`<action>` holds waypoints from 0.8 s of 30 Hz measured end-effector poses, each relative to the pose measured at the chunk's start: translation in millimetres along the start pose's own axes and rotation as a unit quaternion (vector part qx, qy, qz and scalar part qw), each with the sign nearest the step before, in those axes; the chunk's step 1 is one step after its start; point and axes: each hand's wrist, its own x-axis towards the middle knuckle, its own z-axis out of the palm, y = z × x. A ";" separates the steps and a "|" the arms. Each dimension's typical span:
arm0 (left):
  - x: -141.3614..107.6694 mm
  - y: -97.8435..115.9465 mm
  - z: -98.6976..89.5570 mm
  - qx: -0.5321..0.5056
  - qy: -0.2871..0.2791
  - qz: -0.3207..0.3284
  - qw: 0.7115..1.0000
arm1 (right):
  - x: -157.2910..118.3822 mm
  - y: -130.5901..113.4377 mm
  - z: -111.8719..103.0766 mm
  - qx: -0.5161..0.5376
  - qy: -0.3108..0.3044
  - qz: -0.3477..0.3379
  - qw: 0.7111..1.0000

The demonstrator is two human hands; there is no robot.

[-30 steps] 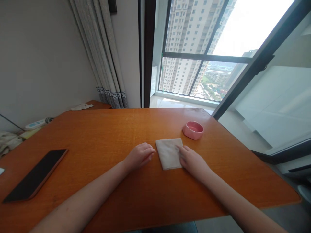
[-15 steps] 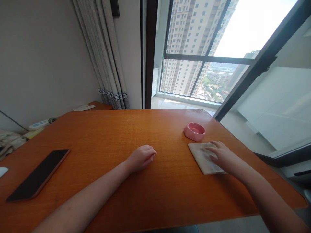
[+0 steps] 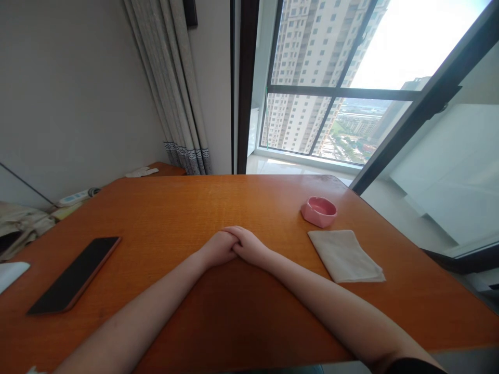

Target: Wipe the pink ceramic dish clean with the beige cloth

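A pale folded cloth (image 3: 345, 255) is laid flat on the brown table (image 3: 187, 208), right of the middle of the frame, and its layers are shown slightly fanned at the lower right corner. It is touched by neither hand. Just above it in the frame a pink bowl (image 3: 316, 215) is set upright, with its faceted outer wall and part of its inside seen. To the left of the cloth, near the centre of the frame, the two hands are brought together: the left hand (image 3: 216, 249) is covered in part by the right hand (image 3: 251, 246), whose fingers are wrapped over it. Most of the left hand's fingers are hidden, so how far they are curled cannot be told. Both forearms are stretched in from the bottom of the frame, and a dark sleeve (image 3: 413, 366) is seen at the lower right. On the left side of the table a flat black device (image 3: 76, 275) is placed, well apart from the hands, and a white object (image 3: 11, 272) is cut off by the left edge. Farther back, a power strip (image 3: 76, 197) is seen at the left, a grey curtain (image 3: 171, 93) is hung at the upper left, and a tall building (image 3: 307, 52) is framed by the window (image 3: 339, 92) at the upper right.
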 end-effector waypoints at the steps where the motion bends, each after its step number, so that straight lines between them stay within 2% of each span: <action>1: 0.1 -1.6 -1.2 0.011 -0.005 -0.003 1.000 | 1.3 2.7 1.6 0.006 0.008 -0.005 1.000; 6: 1.7 0.0 0.0 0.052 -0.021 -0.016 0.998 | -2.6 10.8 1.5 0.004 0.004 -0.030 1.000; 24: 1.1 1.0 3.0 0.055 -0.030 -0.030 0.998 | -3.6 10.1 1.0 0.021 0.002 -0.027 0.999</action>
